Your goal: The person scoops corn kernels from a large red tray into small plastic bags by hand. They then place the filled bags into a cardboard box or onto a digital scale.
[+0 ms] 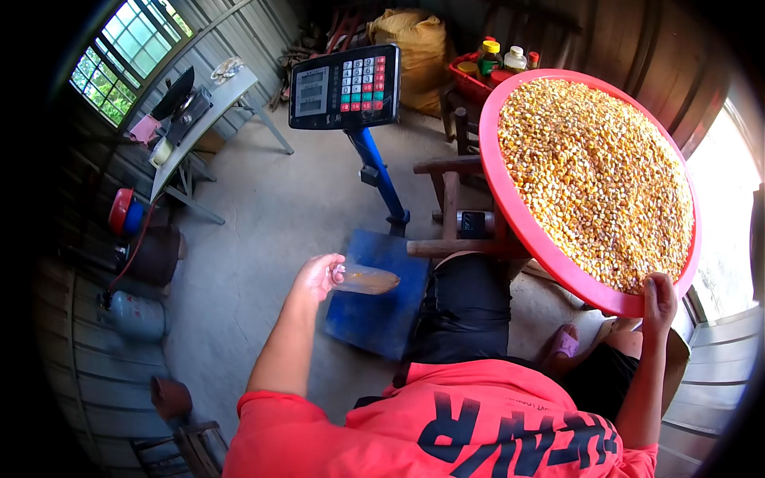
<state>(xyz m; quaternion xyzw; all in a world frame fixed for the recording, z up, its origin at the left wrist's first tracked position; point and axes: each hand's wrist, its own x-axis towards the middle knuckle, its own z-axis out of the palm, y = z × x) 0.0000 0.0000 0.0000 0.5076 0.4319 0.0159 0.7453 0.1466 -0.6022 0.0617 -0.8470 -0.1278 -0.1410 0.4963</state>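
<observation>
My left hand [319,276] is closed round one end of a clear, elongated plastic container [368,280], held out level above the blue platform of a floor scale [374,315]. Something brownish shows through the plastic; whether this is a bag or a cup I cannot tell. On my right, a wide pink-red basin [510,199] is heaped with yellow corn kernels [598,175] and tilts toward me. My right hand [660,303] grips its near rim, fingertips at the edge of the corn.
The scale's display and keypad [345,86] stand on a blue post. Wooden stool parts [450,199] show beside the basin. Behind are a yellow sack [410,56] and a red basket of jars [470,76]. A table [207,103] and gas cylinder [137,315] stand left.
</observation>
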